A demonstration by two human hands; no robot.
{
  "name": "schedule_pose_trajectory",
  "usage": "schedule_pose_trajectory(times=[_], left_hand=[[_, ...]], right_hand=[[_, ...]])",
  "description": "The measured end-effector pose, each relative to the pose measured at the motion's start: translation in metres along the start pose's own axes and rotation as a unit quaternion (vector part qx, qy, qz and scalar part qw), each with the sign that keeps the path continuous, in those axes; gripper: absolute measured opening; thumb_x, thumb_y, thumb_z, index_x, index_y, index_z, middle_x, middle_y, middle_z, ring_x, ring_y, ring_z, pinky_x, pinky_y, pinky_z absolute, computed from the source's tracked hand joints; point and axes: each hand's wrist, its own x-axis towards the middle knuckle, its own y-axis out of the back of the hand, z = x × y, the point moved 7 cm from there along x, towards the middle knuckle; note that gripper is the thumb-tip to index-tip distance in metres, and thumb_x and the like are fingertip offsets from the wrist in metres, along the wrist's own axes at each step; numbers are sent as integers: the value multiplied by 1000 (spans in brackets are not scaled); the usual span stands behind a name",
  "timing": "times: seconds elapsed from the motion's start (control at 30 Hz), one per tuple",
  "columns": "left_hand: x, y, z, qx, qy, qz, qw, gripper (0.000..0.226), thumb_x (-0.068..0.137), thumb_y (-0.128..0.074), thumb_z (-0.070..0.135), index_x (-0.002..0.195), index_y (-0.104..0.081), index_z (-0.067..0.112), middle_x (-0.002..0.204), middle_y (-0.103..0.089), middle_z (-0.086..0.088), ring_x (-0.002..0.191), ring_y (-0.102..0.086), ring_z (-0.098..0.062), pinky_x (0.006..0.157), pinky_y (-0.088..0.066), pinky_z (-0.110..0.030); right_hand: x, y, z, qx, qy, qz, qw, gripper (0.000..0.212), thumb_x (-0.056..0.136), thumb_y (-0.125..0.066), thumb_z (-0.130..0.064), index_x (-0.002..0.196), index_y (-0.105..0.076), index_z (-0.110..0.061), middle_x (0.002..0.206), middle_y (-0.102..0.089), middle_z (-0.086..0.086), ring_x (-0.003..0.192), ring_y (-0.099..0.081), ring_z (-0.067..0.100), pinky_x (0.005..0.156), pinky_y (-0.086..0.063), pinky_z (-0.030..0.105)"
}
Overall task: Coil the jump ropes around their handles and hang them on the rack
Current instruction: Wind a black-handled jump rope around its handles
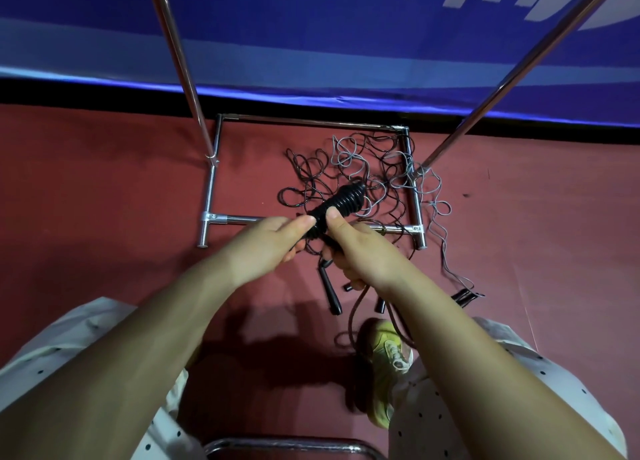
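Both hands at frame centre, left hand (277, 241) and right hand (349, 248), gripping a black coiled jump rope (341, 205). Behind, loose tangled ropes (349, 168) on the red floor (104, 182) inside the rack base (213, 179).

My right hand (360, 251) hides the lower end of the black rope-wound handle (341, 206). The chrome tubular rack's (211, 182) two uprights run past the top edge; I can't separate the tangled dark and grey cords (356, 168).

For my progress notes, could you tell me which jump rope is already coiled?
The black rope held by both hands is coiled round its handles; the other ropes lie loose on the floor.
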Motion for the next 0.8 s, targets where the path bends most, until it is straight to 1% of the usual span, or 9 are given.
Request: schedule_pose_trajectory(times=[0.07, 0.17, 0.23, 0.33, 0.43, 0.5, 0.63, 0.73, 0.8], left_hand=[[0, -1, 1, 20, -12, -12, 1000, 39, 90, -50, 53, 77, -54, 16, 59, -46, 6, 60, -42, -16, 61, -37, -29], [0, 1, -3, 68, -21, -24, 997, 55, 59, -58, 68, 88, -63, 22, 79, -67, 7, 74, -60, -13, 76, -51, -36], [0, -2, -3, 70, -48, -42, 995, 52, 59, -66, 64, 93, -65, 25, 85, -71, 9, 83, -66, -12, 83, -53, -41], [-8, -6, 5, -44, -28, -89, 995, 27, 80, -71, 42, 86, -62, 17, 62, -66, 11, 61, -57, -9, 63, -48, -29], [-25, -15, 11, -245, 73, -210, 944, 63, 76, -44, 66, 85, -66, 8, 67, -68, -6, 54, -58, -14, 52, -47, -25], [-30, -22, 12, -318, 110, -254, 907, 77, 71, -29, 71, 77, -72, 6, 65, -66, -10, 50, -57, -16, 47, -44, -23], [-32, -36, 12, -368, 144, -276, 876, 71, 73, -33, 69, 69, -70, 8, 55, -50, 0, 44, -41, -11, 43, -36, -20], [-35, -37, 12, -370, 156, -299, 865, 72, 74, -30, 72, 65, -64, 9, 51, -42, 1, 41, -29, -9, 41, -26, -18], [-36, -36, 9, -368, 169, -299, 864, 72, 74, -30, 74, 61, -60, 10, 49, -39, 1, 39, -26, -8, 40, -21, -18]], right_hand=[[0, -1, 0, 0, 0, 4, 1000, 64, 94, -25, -64, 69, -56, -14, 37, -34, -13, 34, -32, 6, 45, -32, 23], [-1, -2, -2, 12, 12, -3, 1000, 56, 95, -32, -61, 61, -47, -20, 39, -32, -14, 33, -29, 3, 41, -27, 22], [-2, -3, -7, 10, 43, -5, 999, 47, 99, -37, -50, 62, -46, -23, 36, -36, -15, 31, -34, 0, 38, -26, 13], [1, 0, -10, 30, 71, 5, 997, 44, 93, -43, -53, 67, -46, -17, 40, -35, -12, 35, -29, 2, 37, -23, 14], [-1, 1, -17, 81, 106, -21, 991, 51, 75, -44, -60, 74, -51, -9, 57, -36, 11, 42, -26, 12, 40, -20, 22], [-5, -1, -22, 111, 135, -48, 983, 53, 70, -43, -61, 68, -50, -9, 64, -36, 14, 45, -25, 15, 43, -16, 24], [-11, -1, -29, 102, 171, -84, 976, 51, 75, -41, -60, 60, -50, -13, 63, -38, 16, 45, -23, 13, 42, -16, 23], [-11, -2, -27, 99, 174, -102, 974, 64, 83, -42, -57, 71, -49, 6, 50, -32, 5, 41, -24, 6, 41, -20, 18], [-11, -2, -25, 83, 163, -117, 976, 77, 81, -41, -62, 77, -46, 15, 48, -32, -6, 41, -24, 8, 40, -25, 22]])
